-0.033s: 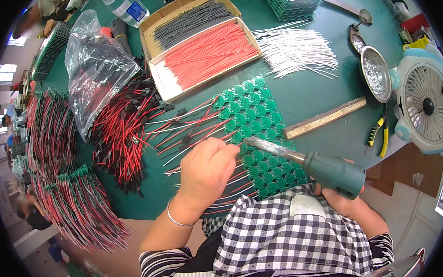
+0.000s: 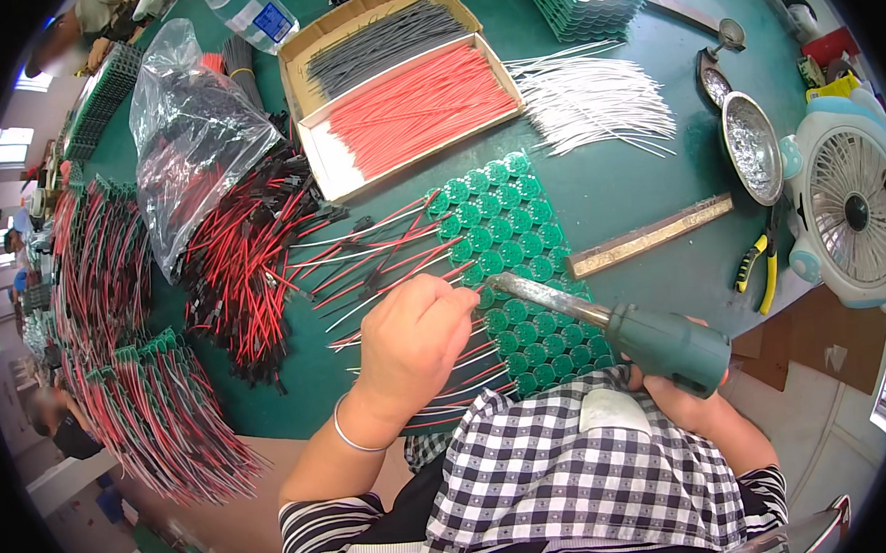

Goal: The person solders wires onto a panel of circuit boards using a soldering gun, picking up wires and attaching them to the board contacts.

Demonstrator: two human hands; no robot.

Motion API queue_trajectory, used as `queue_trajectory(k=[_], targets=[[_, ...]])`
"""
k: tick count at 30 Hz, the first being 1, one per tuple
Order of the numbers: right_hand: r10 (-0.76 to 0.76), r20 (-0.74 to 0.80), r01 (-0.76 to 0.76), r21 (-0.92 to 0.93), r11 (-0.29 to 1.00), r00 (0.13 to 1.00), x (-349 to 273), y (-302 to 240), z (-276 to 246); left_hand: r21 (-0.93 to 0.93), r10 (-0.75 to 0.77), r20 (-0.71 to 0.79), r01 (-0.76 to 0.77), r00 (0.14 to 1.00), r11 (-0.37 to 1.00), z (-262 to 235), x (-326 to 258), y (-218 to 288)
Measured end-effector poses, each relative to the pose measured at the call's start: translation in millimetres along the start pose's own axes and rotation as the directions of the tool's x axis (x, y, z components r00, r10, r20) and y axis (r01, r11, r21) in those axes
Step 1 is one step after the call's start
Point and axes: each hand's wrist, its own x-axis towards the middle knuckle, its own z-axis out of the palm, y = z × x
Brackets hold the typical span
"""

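- At the left edge of the green circuit-board panel [image 2: 508,216], pinching a red wire [image 2: 480,288] with left fingers [image 2: 454,304]
- Near right, gripping a soldering iron [image 2: 672,350] with right fingers [image 2: 660,393]

No visible change, no shift, both moments alike

No text is legible, the bottle's [image 2: 232,7] blue label [image 2: 272,23] included.

Beside the left hand [image 2: 416,343] lie glossy circuit boards [image 2: 500,208], with a shiny, crinkled plastic bag [image 2: 189,120] beyond. In the right hand [image 2: 674,403], a smooth plastic handle [image 2: 672,350] carries a mottled metal shaft [image 2: 556,299]; beyond that hand lies a rough, wooden-looking bar [image 2: 651,236].
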Motion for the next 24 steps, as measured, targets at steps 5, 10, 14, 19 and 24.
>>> queue_trajectory(k=[5,10,14,19,24], targets=[[0.016,-0.004,-0.016,0.025,1.0,1.0,2.4,-4.8,0.9,-0.011,-0.005,0.002,0.005,1.0,1.0,0.0,-0.2,-0.5],[0.014,0.005,-0.014,-0.015,1.0,1.0,2.4,-4.1,1.2,-0.019,-0.01,0.003,0.01,1.0,1.0,-0.2,0.1,-0.4],[-0.021,-0.02,0.02,-0.024,1.0,1.0,2.4,-2.4,4.8,-0.032,-0.012,0.008,0.012,1.0,0.999,-0.3,0.3,-0.9],[-0.228,0.04,0.231,-0.222,0.947,0.973,4.0,0.7,0.2,-0.023,-0.021,0.016,0.021,1.0,1.0,-1.3,0.9,0.0],[-0.099,-0.14,0.12,0.145,0.982,0.985,1.9,4.0,6.3,-0.021,0.019,0.014,-0.019,1.0,1.0,0.3,1.3,-2.2]])
